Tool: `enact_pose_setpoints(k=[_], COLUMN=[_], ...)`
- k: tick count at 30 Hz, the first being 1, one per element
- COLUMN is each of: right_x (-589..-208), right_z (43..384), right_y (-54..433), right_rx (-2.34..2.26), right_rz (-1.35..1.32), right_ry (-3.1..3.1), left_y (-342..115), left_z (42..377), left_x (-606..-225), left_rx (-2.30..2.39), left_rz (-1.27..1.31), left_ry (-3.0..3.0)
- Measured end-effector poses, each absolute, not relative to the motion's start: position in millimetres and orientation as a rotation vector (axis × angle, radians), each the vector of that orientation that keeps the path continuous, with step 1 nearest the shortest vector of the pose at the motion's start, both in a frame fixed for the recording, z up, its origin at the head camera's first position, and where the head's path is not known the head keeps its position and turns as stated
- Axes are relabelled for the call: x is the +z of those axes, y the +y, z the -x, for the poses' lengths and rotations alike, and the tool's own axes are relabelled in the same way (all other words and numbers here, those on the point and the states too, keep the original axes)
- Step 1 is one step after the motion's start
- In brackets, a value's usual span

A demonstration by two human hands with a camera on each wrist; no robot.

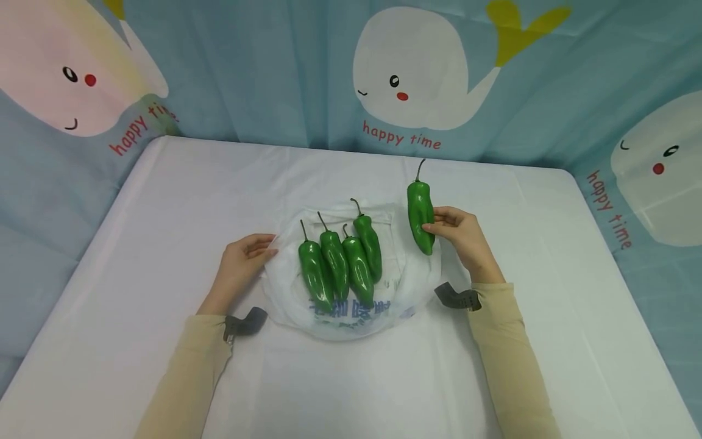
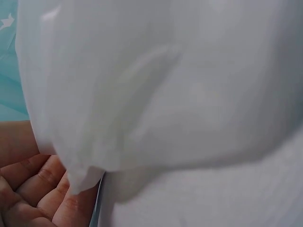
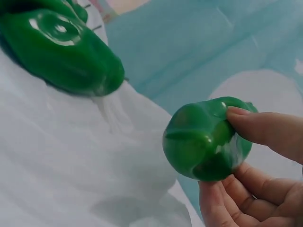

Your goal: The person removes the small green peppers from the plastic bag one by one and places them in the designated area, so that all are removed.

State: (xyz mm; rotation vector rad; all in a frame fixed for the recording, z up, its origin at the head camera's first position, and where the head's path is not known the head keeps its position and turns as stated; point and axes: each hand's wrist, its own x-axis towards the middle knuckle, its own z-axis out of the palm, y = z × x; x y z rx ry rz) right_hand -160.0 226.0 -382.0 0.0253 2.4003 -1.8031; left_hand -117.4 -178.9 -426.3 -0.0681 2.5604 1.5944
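Observation:
My right hand holds a glossy green pepper, its stem pointing away, over the right edge of a white plastic bag. Seen end-on in the right wrist view, this pepper sits between thumb and fingers. At the bag's left edge, my left hand pinches the thin plastic; the left wrist view shows the bag's film hanging across the thumb and fingers. Several more green peppers lie side by side on the bag, stems toward the back.
A white cloth covers the table. Behind and beside it hangs a blue curtain with whale prints. Dark straps show at both wrists. Blue printing marks the bag's near side.

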Motion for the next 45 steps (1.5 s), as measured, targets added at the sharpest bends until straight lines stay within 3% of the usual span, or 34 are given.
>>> enact_pose_setpoints(k=[29,45], right_x=[-414,-409], right_z=[201,193], right_y=[248,269], right_rx=[-2.036,-1.912], right_rz=[-0.523,-0.333], right_ry=[2.372,2.298], left_y=[-177,-176], left_z=[117,118], left_x=[-426,-426], left_rx=[1.628,1.590], left_rz=[0.072,0.079], left_ry=[2.541,2.557])
